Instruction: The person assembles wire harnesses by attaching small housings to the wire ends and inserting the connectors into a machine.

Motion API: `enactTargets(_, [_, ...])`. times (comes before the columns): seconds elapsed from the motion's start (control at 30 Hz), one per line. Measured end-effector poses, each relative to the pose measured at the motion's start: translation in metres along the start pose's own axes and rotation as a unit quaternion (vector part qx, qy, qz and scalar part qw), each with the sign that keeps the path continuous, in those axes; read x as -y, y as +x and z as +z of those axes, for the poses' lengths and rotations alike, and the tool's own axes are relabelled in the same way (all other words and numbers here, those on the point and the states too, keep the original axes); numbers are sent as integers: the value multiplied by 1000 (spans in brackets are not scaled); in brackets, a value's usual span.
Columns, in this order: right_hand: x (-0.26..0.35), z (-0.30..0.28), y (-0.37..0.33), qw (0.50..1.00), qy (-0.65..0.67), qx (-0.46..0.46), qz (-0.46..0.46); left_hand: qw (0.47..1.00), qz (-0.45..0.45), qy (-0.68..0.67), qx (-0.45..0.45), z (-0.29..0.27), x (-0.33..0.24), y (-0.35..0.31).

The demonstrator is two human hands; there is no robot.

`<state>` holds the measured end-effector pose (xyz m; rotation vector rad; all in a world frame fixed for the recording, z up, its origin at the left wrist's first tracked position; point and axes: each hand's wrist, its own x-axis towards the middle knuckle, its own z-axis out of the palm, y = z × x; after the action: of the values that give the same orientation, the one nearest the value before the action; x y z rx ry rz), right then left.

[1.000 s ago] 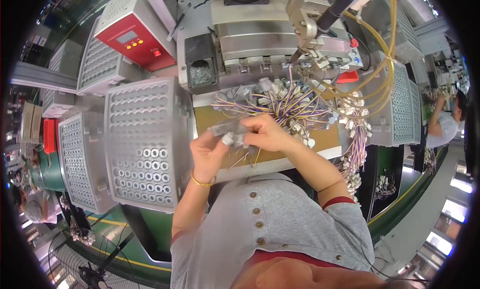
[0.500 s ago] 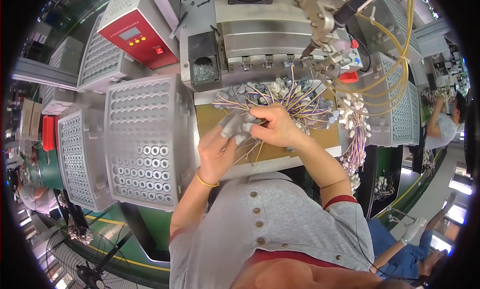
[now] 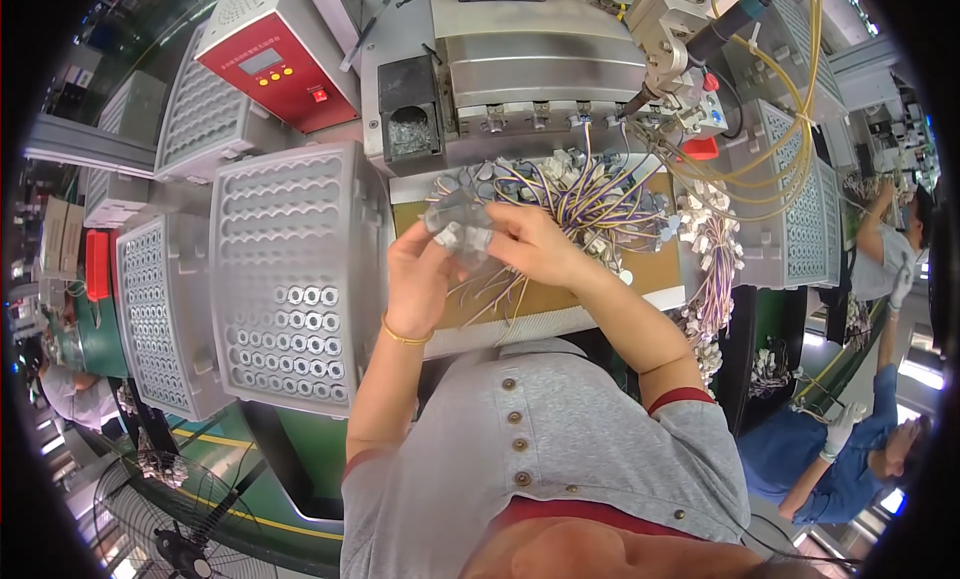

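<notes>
Head view: left hand (image 3: pixel 412 281) and right hand (image 3: pixel 537 247) are meeting at the fingertips, but blur is hiding whether they are clamping anything. Yellow-and-purple wires (image 3: pixel 582 203) are fanning out just beyond the right hand. The machine's pointed tip (image 3: pixel 636 105) is now standing farther right along the metal fixture (image 3: pixel 545 79) than a moment ago, suggesting its work is advancing alongside the hands'.

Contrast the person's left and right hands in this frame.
The left hand has a yellow bracelet at its wrist; the right hand has none. The left hand points steeply up the picture; the right hand slants leftward. Both have bent fingers close together over the brown board.
</notes>
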<state>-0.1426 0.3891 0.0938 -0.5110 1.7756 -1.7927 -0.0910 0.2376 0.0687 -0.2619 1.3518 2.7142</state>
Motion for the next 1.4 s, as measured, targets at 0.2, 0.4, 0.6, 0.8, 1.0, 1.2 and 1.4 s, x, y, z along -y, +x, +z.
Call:
enactTargets(0.2, [-30,-19,13,983,31,-180,-6,997,24,-70,-21,20,17,5])
enactTargets(0.4, [-27,-27,38,916,137,-375,-35,729,172,663,24,-15,75,5])
enactTargets(0.6, [-23,-18,47,907,152,-391,-26,795,196,574,21,-15,66,10])
enactTargets(0.8, [-19,3,62,849,331,-407,-60,770,164,613,70,-18,28,5])
enactTargets(1.0, [-17,-28,42,909,-285,-301,-51,703,205,679,50,-5,0,-18])
enactTargets(1.2, [-11,-12,2,869,-367,-196,-267,711,296,636,-38,-11,-29,-22])
enactTargets(1.4, [-22,10,4,937,-289,36,-192,713,321,623,-19,-31,-20,-23])
